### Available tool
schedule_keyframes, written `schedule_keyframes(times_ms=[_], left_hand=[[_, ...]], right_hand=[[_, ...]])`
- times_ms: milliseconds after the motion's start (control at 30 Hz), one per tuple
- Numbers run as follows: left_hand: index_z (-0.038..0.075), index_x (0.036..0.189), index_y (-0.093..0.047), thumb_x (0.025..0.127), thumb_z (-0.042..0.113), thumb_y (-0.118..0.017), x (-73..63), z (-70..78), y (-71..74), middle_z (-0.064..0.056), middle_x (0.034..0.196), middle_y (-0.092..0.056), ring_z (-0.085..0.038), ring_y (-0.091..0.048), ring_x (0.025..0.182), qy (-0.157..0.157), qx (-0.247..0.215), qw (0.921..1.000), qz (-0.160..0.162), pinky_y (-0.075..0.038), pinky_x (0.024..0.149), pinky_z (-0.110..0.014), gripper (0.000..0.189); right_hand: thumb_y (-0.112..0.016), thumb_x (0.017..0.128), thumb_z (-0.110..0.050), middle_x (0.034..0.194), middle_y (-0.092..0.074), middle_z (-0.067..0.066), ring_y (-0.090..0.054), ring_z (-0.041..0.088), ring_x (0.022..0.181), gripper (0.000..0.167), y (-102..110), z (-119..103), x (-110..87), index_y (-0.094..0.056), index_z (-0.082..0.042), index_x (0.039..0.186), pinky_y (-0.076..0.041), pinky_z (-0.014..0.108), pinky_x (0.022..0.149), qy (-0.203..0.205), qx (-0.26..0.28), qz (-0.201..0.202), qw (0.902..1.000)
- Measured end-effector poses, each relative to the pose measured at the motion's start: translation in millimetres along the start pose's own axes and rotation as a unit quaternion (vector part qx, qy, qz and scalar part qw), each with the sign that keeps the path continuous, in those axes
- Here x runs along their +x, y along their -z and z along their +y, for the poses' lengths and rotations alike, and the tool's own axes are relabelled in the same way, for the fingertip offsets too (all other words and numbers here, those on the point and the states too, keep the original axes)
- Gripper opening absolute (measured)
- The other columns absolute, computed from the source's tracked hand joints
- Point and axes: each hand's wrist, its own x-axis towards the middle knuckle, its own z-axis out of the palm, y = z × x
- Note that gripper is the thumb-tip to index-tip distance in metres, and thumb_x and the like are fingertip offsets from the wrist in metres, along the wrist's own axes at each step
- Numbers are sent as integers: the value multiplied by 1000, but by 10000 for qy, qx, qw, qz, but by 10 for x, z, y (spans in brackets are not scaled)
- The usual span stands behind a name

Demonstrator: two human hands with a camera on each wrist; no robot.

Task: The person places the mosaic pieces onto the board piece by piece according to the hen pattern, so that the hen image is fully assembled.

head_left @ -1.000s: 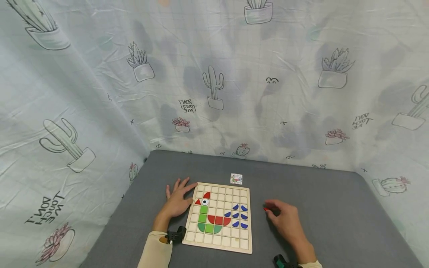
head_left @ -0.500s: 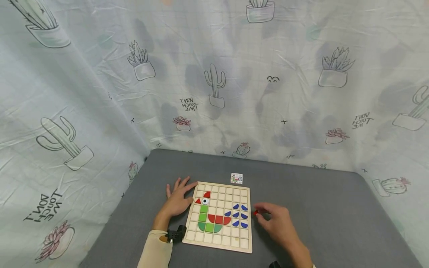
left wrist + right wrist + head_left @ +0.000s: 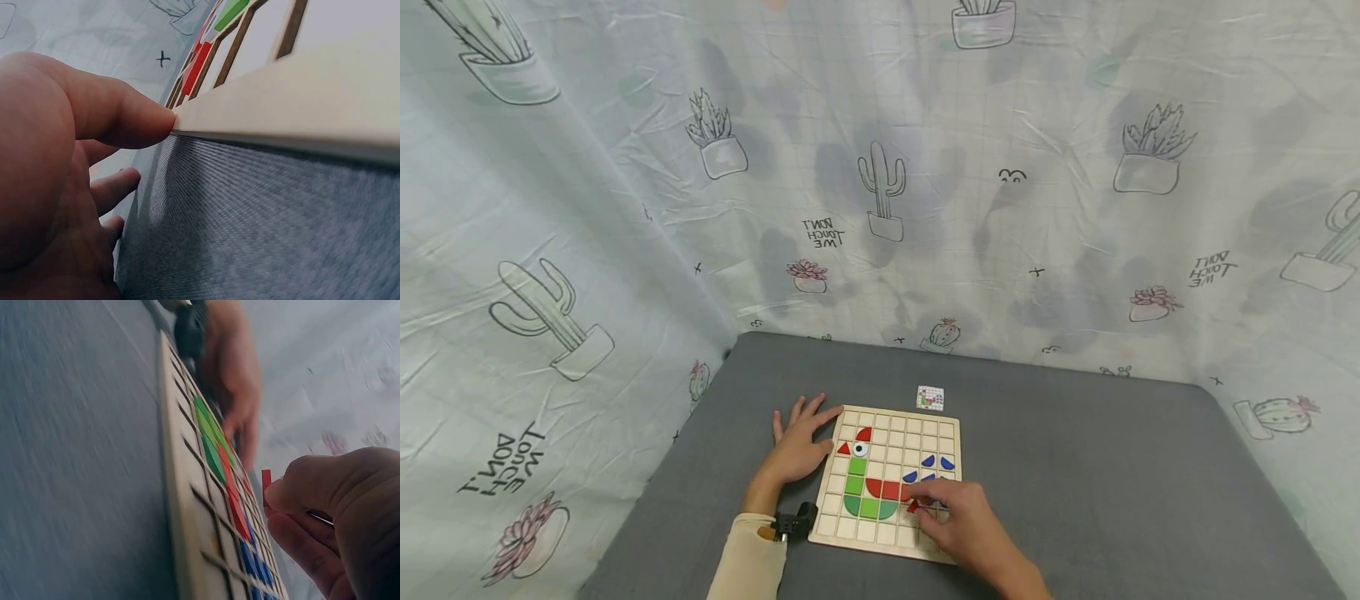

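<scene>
A square wooden grid board [image 3: 846, 529] lies on the grey table, with red, green and blue pieces set in its cells. Between thumb and fingers, my right hand [image 3: 966, 521] pinches a small flat red piece [image 3: 913, 506] over the board's right part, hiding some cells. In the right wrist view that red piece [image 3: 267, 487] shows edge-on, clear of the board. My left hand [image 3: 795, 452] lies at the board's left side, fingers spread; its thumb [image 3: 150, 122] touches the board's edge in the left wrist view. Blue half-rounds [image 3: 928, 460] sit near the right hand.
Behind the board lies a small card [image 3: 930, 398] with a printed coloured picture on a grid. Grey table surface [image 3: 1097, 467] extends to the right. A white curtain with cactus drawings [image 3: 880, 183] hangs around the table's back and sides.
My right hand has moved left from beside the board to above its right part, carrying the red piece. The left hand has stayed in place at the edge.
</scene>
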Motion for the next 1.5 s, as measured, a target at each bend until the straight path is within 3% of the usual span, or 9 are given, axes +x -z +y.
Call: schedule_keyframes(times_ms=[300, 500, 833, 1200, 1500], left_hand=[[15, 155, -65, 98, 4, -67, -12, 4, 4, -23, 177, -35, -52, -9, 168, -16, 36, 10000, 53, 17, 126, -77, 58], [15, 155, -64, 99, 5, -66, -16, 0, 13, -23, 177, -34, -52, -9, 169, -10, 29, 10000, 16, 17, 126, -77, 58], [15, 156, -64, 99, 5, -66, 1, 10, -2, -23, 177, -34, -52, -10, 169, -18, 71, 10000, 36, 16, 127, -77, 57], [15, 156, -63, 99, 6, -65, 9, 19, -9, -22, 177, -34, -51, -10, 169, -8, 109, 9999, 27, 16, 127, -77, 59], [13, 155, -64, 100, 5, -65, -7, 24, 17, -24, 175, -36, -54, -12, 167, -34, 35, 9999, 109, 14, 126, -78, 56]], right_hand=[[-85, 88, 3, 103, -84, -3, -74, 3, 93, 28, -304, -213, 91, -84, -10, 112, -64, 24, 84, 486, -5, -584, 9971], [-87, 90, -4, 103, -84, -8, -71, -3, 91, 25, -442, -324, 152, -84, -14, 113, -60, 15, 85, 741, -535, -689, 9934], [-88, 91, -6, 100, -82, -11, -68, -8, 89, 24, -479, -403, 158, -84, -17, 112, -58, 11, 84, 861, -927, -962, 9873], [-89, 87, -1, 101, -82, -10, -72, -2, 93, 26, -470, -367, 85, -83, -16, 107, -58, 13, 85, 1038, -859, -816, 9875], [-87, 88, 0, 103, -82, -8, -70, -4, 92, 28, -442, -343, 68, -82, -15, 112, -58, 11, 86, 884, -459, -692, 9926]])
